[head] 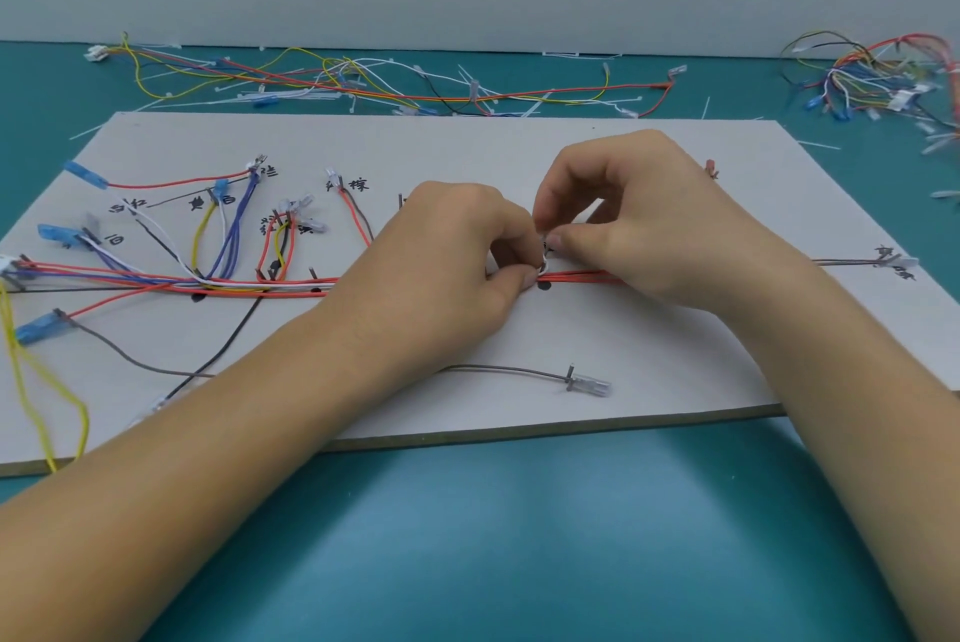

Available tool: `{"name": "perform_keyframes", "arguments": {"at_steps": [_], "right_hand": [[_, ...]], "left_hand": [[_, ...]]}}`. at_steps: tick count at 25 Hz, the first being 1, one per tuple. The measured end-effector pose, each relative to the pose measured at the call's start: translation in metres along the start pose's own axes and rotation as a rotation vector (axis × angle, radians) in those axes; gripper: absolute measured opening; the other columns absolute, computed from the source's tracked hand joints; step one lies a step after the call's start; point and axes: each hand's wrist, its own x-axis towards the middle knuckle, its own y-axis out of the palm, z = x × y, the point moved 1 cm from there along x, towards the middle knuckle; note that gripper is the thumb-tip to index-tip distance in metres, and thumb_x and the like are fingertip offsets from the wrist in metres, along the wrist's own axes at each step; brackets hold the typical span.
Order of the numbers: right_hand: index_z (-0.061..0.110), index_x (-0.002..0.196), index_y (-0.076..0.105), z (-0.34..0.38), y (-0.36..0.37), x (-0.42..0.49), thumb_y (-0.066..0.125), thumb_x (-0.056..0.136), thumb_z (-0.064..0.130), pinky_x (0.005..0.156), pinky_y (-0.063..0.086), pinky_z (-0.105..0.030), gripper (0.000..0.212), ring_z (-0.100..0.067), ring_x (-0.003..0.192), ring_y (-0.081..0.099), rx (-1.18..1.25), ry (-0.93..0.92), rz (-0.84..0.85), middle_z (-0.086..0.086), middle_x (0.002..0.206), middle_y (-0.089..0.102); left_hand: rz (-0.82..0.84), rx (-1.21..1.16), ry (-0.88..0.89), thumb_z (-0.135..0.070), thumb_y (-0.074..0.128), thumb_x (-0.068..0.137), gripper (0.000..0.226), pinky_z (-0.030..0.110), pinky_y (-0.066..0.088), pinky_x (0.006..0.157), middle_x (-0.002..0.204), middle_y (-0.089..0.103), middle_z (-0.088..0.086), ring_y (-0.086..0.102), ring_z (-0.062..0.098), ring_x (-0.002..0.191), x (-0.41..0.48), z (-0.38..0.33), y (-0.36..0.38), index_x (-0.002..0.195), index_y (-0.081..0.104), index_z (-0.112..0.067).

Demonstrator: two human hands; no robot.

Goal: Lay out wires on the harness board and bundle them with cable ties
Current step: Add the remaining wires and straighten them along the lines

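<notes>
Wires (291,284) left-right along board (519,148); left hand (457,246), right hand (639,226) fingers (566,242) in pinch on cable tie (543,267)

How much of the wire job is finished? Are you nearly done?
About halfway, it seems. Done: the wires lie routed along the harness board. In hand: the left hand and right hand pinch a white cable tie at the red bundle. Left: the bundle's left stretch shows no ties yet, and spare ties wait behind the board.
</notes>
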Motion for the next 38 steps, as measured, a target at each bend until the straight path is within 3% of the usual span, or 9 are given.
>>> {"name": "perform_keyframes", "arguments": {"at_steps": [8, 11, 14, 16, 20, 24, 32, 35, 38], "right_hand": [[0.028, 0.076, 0.075, 0.014, -0.004, -0.006, 0.077, 0.078, 0.009, 0.054, 0.044, -0.007, 0.019, 0.006, 0.062, 0.062, -0.203, 0.081, 0.008, 0.022, 0.065, 0.068], [0.026, 0.082, 0.073, 0.022, -0.002, -0.007, 0.072, 0.079, 0.006, 0.067, 0.056, -0.023, 0.020, -0.001, 0.068, 0.066, -0.235, 0.088, -0.003, 0.013, 0.068, 0.071], [0.024, 0.081, 0.074, 0.023, -0.002, -0.007, 0.069, 0.080, 0.005, 0.063, 0.054, -0.017, 0.020, -0.001, 0.068, 0.066, -0.211, 0.144, -0.011, 0.009, 0.068, 0.072], [0.024, 0.079, 0.075, 0.025, 0.000, -0.006, 0.066, 0.078, 0.006, 0.057, 0.049, -0.011, 0.020, -0.003, 0.069, 0.066, -0.250, 0.154, 0.003, 0.009, 0.067, 0.071], [0.025, 0.086, 0.072, 0.029, 0.011, -0.003, 0.062, 0.073, 0.013, 0.062, 0.048, -0.024, 0.020, -0.013, 0.081, 0.063, -0.286, 0.160, -0.022, 0.007, 0.074, 0.068], [0.026, 0.081, 0.072, 0.024, 0.013, -0.002, 0.067, 0.077, 0.020, 0.058, 0.045, -0.021, 0.009, -0.005, 0.075, 0.063, -0.235, 0.191, -0.034, 0.008, 0.075, 0.070], [0.024, 0.068, 0.074, 0.017, 0.006, -0.003, 0.065, 0.078, 0.020, 0.046, 0.039, -0.008, 0.014, 0.003, 0.062, 0.061, -0.199, 0.191, 0.005, 0.012, 0.063, 0.070], [0.023, 0.069, 0.074, 0.016, 0.005, -0.002, 0.065, 0.078, 0.022, 0.052, 0.047, -0.019, 0.013, -0.001, 0.063, 0.062, -0.199, 0.192, -0.004, 0.011, 0.063, 0.070], [0.023, 0.069, 0.073, 0.014, 0.006, -0.002, 0.066, 0.079, 0.024, 0.047, 0.044, -0.013, 0.012, -0.002, 0.062, 0.061, -0.198, 0.184, -0.005, 0.012, 0.063, 0.069]], "left_hand": [[0.012, 0.016, -0.004, -0.022, 0.075, 0.087, 0.008, 0.018, 0.035, 0.062, 0.072, 0.052, -0.018, 0.051, -0.001, 0.066, -0.001, -0.001, 0.000, 0.089, 0.079, -0.029], [0.009, 0.031, -0.003, -0.022, 0.074, 0.087, 0.008, 0.029, 0.040, 0.066, 0.072, 0.053, -0.016, 0.051, 0.004, 0.066, -0.001, -0.002, -0.001, 0.088, 0.079, -0.028], [0.009, 0.051, 0.006, -0.022, 0.073, 0.087, 0.009, 0.033, 0.047, 0.070, 0.079, 0.057, -0.013, 0.051, 0.010, 0.070, 0.000, -0.003, -0.001, 0.089, 0.079, -0.028], [0.007, 0.053, 0.006, -0.023, 0.073, 0.088, 0.008, 0.033, 0.046, 0.071, 0.087, 0.060, -0.007, 0.050, 0.012, 0.072, -0.001, -0.002, 0.000, 0.092, 0.079, -0.028], [-0.010, 0.021, 0.005, -0.025, 0.074, 0.088, 0.008, 0.033, 0.044, 0.071, 0.093, 0.058, -0.002, 0.048, 0.008, 0.070, -0.002, -0.002, 0.000, 0.093, 0.079, -0.025], [0.011, 0.029, 0.013, -0.024, 0.073, 0.088, 0.004, 0.039, 0.049, 0.072, 0.090, 0.059, 0.000, 0.054, 0.014, 0.072, -0.004, -0.004, -0.002, 0.089, 0.076, -0.023], [0.152, 0.185, -0.130, -0.044, 0.071, 0.084, 0.010, 0.020, 0.044, 0.064, 0.090, 0.065, -0.022, 0.064, -0.004, 0.078, -0.001, 0.009, -0.058, 0.092, 0.072, -0.039], [0.195, 0.197, -0.178, -0.050, 0.068, 0.080, 0.012, 0.021, 0.045, 0.064, 0.093, 0.063, -0.030, 0.062, -0.014, 0.079, -0.010, 0.024, -0.078, 0.090, 0.071, -0.043], [0.172, 0.197, -0.209, -0.046, 0.074, 0.079, 0.009, 0.026, 0.048, 0.069, 0.091, 0.065, -0.028, 0.060, -0.012, 0.083, -0.020, 0.038, -0.082, 0.088, 0.071, -0.045]]}}
